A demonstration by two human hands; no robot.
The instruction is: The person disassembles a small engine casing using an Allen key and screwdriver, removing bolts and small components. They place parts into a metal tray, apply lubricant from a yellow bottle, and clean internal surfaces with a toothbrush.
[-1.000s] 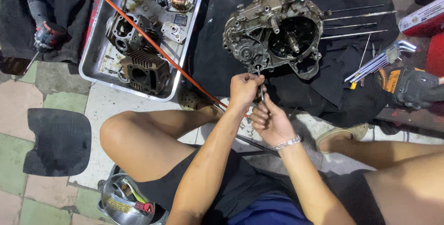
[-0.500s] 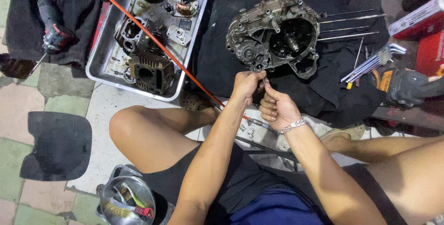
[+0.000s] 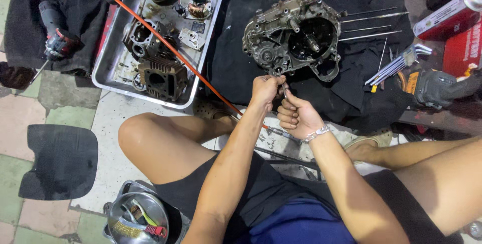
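A grimy engine crankcase (image 3: 293, 35) lies open on a black cloth (image 3: 236, 68) in front of me. Both hands meet just below its lower edge. My left hand (image 3: 264, 91) pinches a small metal part at the case's bottom rim. My right hand (image 3: 296, 115), with a metal bracelet on the wrist, is closed around a thin metal tool (image 3: 285, 91) whose tip points up toward the same spot. The fingers hide what the tool touches.
A steel tray (image 3: 113, 68) at the left holds a cylinder, a cylinder head and small parts. An orange hose (image 3: 170, 48) crosses it. Long studs (image 3: 371, 23), hex keys (image 3: 396, 66), a cordless tool (image 3: 432, 88), a black mat (image 3: 57, 161) and a bowl with a wire brush (image 3: 138, 219) lie around.
Both hands stay together at the crankcase's lower edge; the view has shifted slightly, and the right hand has closed tighter on the thin tool.
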